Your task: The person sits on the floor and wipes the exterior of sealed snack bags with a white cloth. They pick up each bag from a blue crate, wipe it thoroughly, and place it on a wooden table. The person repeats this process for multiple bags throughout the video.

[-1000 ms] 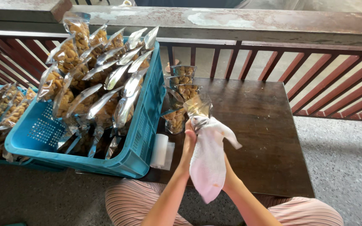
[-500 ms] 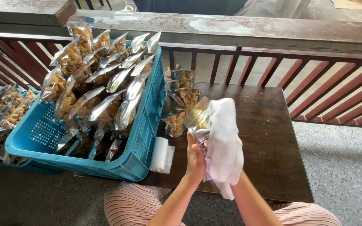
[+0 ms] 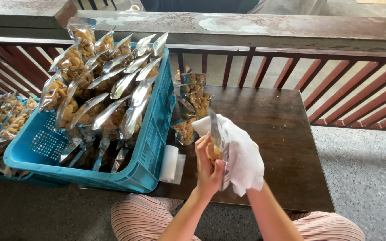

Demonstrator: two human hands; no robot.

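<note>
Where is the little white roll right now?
The white roll lies on the dark table, against the blue crate, just left of the left hand.

Clear snack pouch (image 3: 216,145) held upright, white cloth (image 3: 245,156) wrapped against it

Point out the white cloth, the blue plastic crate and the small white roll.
white cloth (image 3: 245,166), head view, its middle.
blue plastic crate (image 3: 153,134), head view, right wall.
small white roll (image 3: 169,163), head view, its side.
</note>
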